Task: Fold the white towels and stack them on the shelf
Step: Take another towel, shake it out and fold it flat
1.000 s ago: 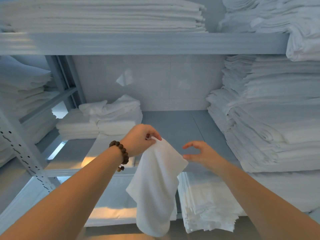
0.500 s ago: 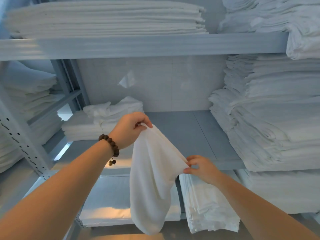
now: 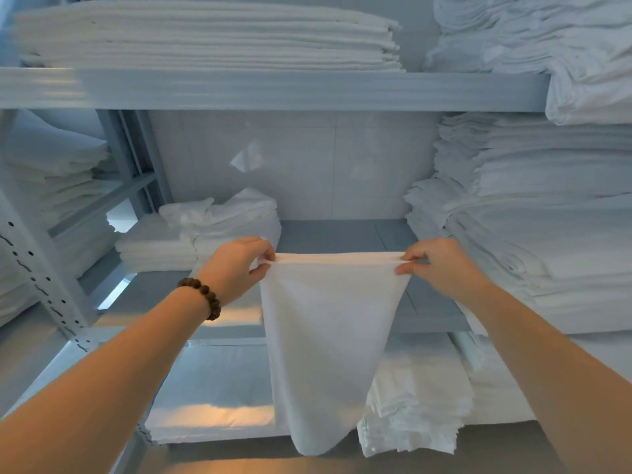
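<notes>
White cloth towel (image 3: 328, 336) hangs in the air in front of the rack. Its top edge is pulled flat and level between two hands. The rest drops in a narrowing drape to a rounded lower tip. It touches no shelf. The top edge looks doubled, two layers lying together.

Left hand (image 3: 239, 265) pinches the towel's left top corner, fingers curled over, thumb closing from below. Right hand (image 3: 441, 265) pinches the right top corner the same way, thumb and fingertips closed on the hem. Both forearms are bare and stretched forward. A dark brown wooden bead bracelet (image 3: 201, 295) sits on the left wrist.

Directly behind the towel's top edge is the grey metal shelf board (image 3: 342, 234), middle level. On its left end is a low pile of folded white towels (image 3: 191, 241), the top pieces rumpled. On its right end a tall stack of folded white linen (image 3: 530, 234) reaches nearly to the grey shelf beam (image 3: 273, 88) above.

Over that beam lie a wide flat stack of white sheets (image 3: 212, 35) at left and a looser white heap (image 3: 547, 35) at right, one piece drooping over the beam's end.

On the lower level, beside the towel's tip, is a ragged-edged stack of thin white cloths (image 3: 417, 405).

A pale tiled wall (image 3: 307, 165) stands at the back. At left is a perforated grey steel upright (image 3: 37, 268), with more white piles (image 3: 54, 172) in the neighbouring rack beyond it.
</notes>
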Available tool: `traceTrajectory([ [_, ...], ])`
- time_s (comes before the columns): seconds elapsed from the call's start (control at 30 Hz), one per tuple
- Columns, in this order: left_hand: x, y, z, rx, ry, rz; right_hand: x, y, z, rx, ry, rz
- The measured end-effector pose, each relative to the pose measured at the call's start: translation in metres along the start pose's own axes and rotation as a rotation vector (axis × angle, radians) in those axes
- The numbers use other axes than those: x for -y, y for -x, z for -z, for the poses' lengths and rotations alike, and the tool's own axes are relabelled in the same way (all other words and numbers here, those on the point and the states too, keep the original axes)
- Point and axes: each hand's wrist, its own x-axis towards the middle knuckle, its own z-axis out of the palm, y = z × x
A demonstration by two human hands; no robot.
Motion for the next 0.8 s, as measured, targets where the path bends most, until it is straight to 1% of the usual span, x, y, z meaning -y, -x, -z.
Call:
traceTrajectory([
  [0.07,-0.007,0.004,-0.004,-0.09,0.063,0.02,0.0,0.006,0.009,-0.128,-0.006,0.035],
  [0.1,-0.011,0.005,-0.005,-0.086,0.086,0.026,0.001,0.009,0.011,-0.135,0.009,0.036],
  [0.2,-0.022,0.01,-0.013,0.052,0.109,0.05,-0.005,0.018,0.013,-0.035,0.081,-0.002],
  [0.33,-0.032,0.011,-0.013,0.022,0.163,0.075,-0.014,0.025,0.021,-0.056,0.05,0.013],
  [0.47,-0.03,0.005,-0.012,0.056,0.228,0.062,-0.022,0.026,0.02,-0.022,0.016,0.021],
  [0.53,-0.025,0.0,-0.015,0.047,0.277,0.059,-0.028,0.022,0.018,-0.034,-0.09,-0.009],
  [0.63,-0.014,-0.01,-0.026,-0.001,0.253,0.014,-0.035,0.01,0.009,-0.047,-0.22,-0.015],
  [0.73,0.005,-0.027,-0.045,-0.028,0.231,-0.04,-0.042,-0.01,-0.007,-0.072,-0.165,0.068],
  [0.8,0.022,-0.041,-0.058,-0.029,0.166,-0.067,-0.049,-0.028,-0.021,-0.088,-0.106,0.118],
])
